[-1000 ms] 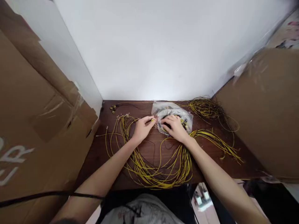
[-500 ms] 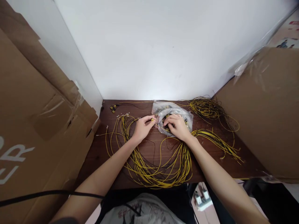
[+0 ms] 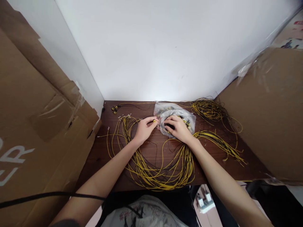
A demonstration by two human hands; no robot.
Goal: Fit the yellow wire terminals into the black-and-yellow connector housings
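My left hand (image 3: 145, 129) is closed, pinching a small round yellow-and-black part (image 3: 154, 121) between thumb and fingertips. Just right of it, my right hand (image 3: 178, 128) reaches over the opening of a clear plastic bag (image 3: 161, 110). Its fingers are curved, with a gap between them and the thumb, and nothing shows in that gap. Small yellow and black pieces (image 3: 187, 122) lie inside the bag, partly hidden by the right hand. A long bundle of yellow and black wires (image 3: 161, 184) curves below both hands, its tipped ends at the left.
Several round yellow-and-black parts (image 3: 115, 109) lie at the back left of the brown table (image 3: 94, 160). A tangled wire coil (image 3: 205, 108) sits at the back right, above loose wire ends (image 3: 227, 148). Cardboard stands left (image 3: 47, 104) and right (image 3: 265, 110); a white wall (image 3: 151, 50) closes the back.
My right hand's fingers have spread from the thumb and shifted slightly left at the bag's opening. The left hand keeps its pinch in the same place.
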